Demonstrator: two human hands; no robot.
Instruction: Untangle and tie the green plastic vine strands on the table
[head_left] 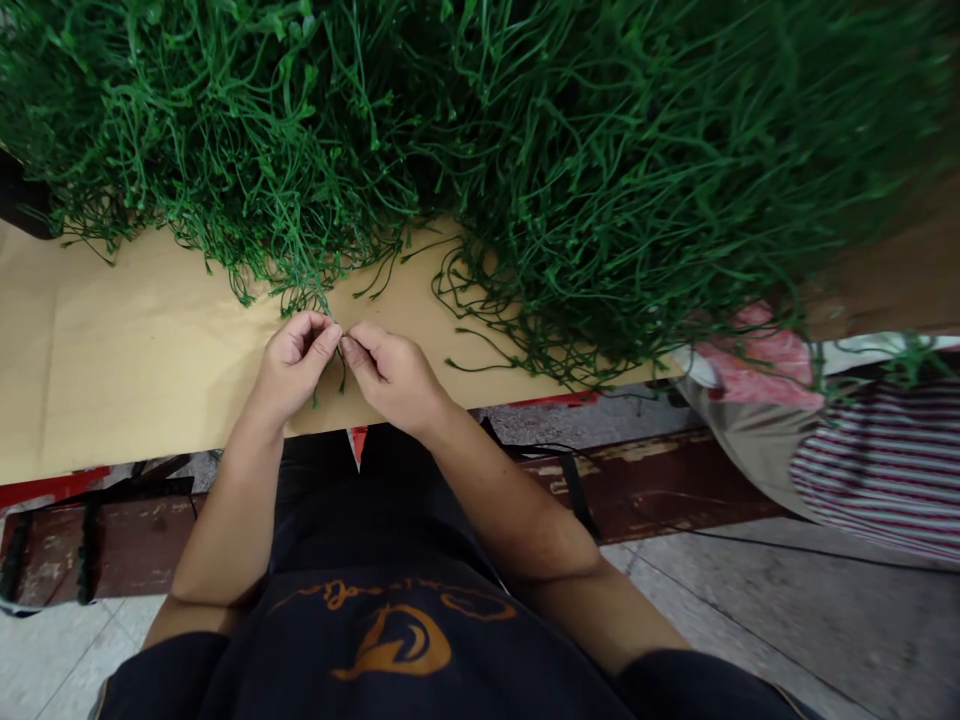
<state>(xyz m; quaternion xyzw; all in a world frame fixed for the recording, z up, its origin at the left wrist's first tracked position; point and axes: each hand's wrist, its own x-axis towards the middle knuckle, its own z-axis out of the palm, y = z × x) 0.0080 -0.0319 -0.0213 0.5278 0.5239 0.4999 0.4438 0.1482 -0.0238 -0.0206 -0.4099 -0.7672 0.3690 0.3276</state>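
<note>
My left hand (298, 358) and my right hand (390, 368) meet close together above the near edge of a tan cardboard-covered table (150, 380). Each has thumb and forefinger pinched on a thin green plastic stem (342, 376), whose ends hang below the fingers. Its upper part runs toward a large heap of green plastic stems (285, 140) just beyond my hands. Small forked tips show on many of the stems. Where exactly the fingertips grip is too small to make out.
More green stems (630, 200) pile up at the right and spill over the table edge. At the right sits another person in striped cloth (885, 460), with a pink cloth (765, 360) nearby. A brown wooden bench (660, 490) and dark cords lie below the table. Something black (22, 195) stands at far left.
</note>
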